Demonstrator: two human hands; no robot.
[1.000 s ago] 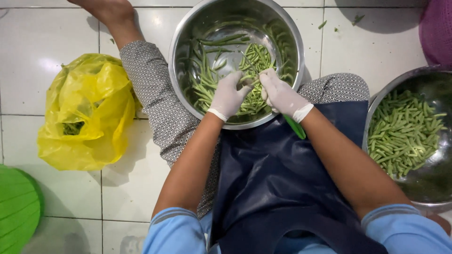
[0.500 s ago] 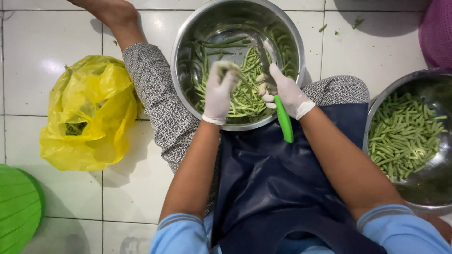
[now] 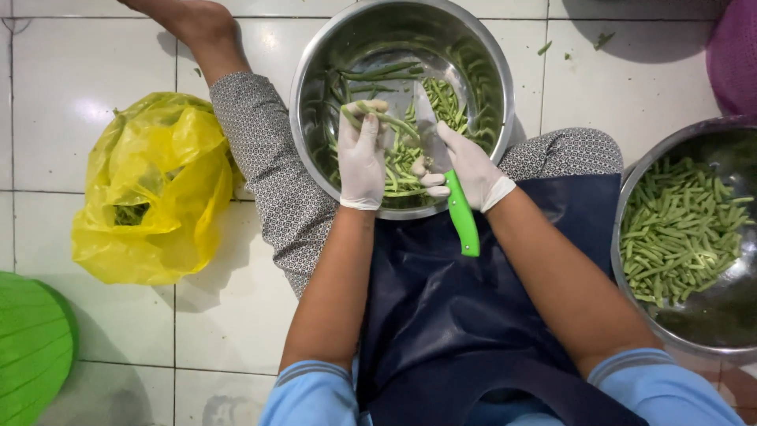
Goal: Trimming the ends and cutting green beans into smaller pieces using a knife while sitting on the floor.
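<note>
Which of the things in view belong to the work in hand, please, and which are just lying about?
In use: left hand holding green beans; right hand holding green-handled knife; steel bowl; second bowl of cut beans.

Lying about: yellow plastic bag; green round object; purple object.

A home kitchen floor, by the look of it: pale glazed floor tiles [image 3: 95, 79] with grey grout lines fill the frame. At top centre sits a steel mixing bowl [image 3: 315, 71] of whole green beans [image 3: 410, 158]; at the right edge a second steel bowl [image 3: 631, 197] holds cut bean pieces [image 3: 678, 229]. A yellow plastic bag [image 3: 158, 189] of scraps lies at left.
</note>
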